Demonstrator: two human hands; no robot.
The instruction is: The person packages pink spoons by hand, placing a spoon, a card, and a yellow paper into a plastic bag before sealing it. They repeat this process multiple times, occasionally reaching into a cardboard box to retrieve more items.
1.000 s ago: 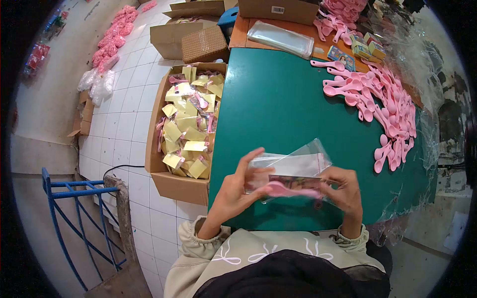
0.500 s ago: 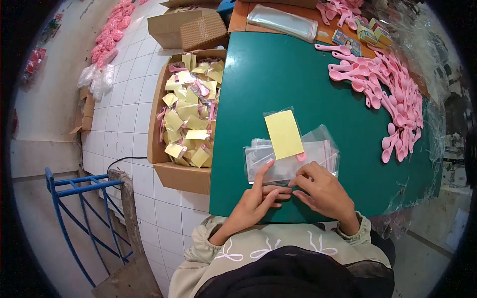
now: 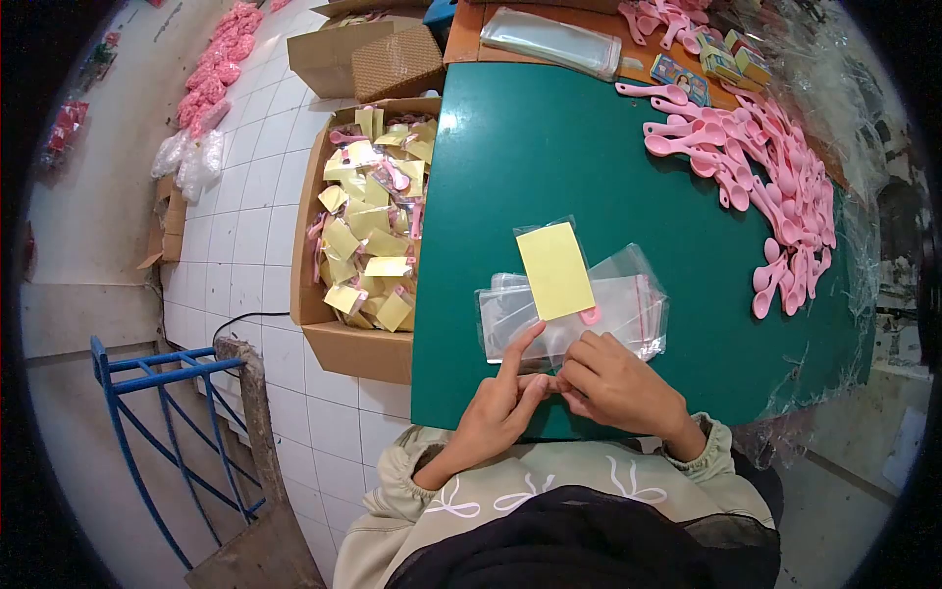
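A yellow card (image 3: pixel 556 272) lies in a clear plastic bag (image 3: pixel 579 234), with the end of a pink spoon (image 3: pixel 590 315) showing at its lower edge. Beneath it are several flat clear bags (image 3: pixel 633 294), fanned out. My left hand (image 3: pixel 505 402) stretches its index finger up to the card's lower corner, while its thumb and other fingers close at the near end of the bag. My right hand (image 3: pixel 623 383) has its fingers pinched together right beside them. The bag's end is mostly hidden by my fingers.
Many pink spoons (image 3: pixel 785 187) are heaped along the right of the green table (image 3: pixel 530 137). To the left, a cardboard box (image 3: pixel 358 353) holds filled packets. More clear bags (image 3: pixel 549 41) and small boxes (image 3: pixel 721 61) sit at the back. A blue-framed trolley (image 3: pixel 162 363) stands lower left.
My right hand has shifted left and its fingers have closed together against the left hand's fingers. The card packet has slid slightly toward me, and my left index finger now meets its corner.
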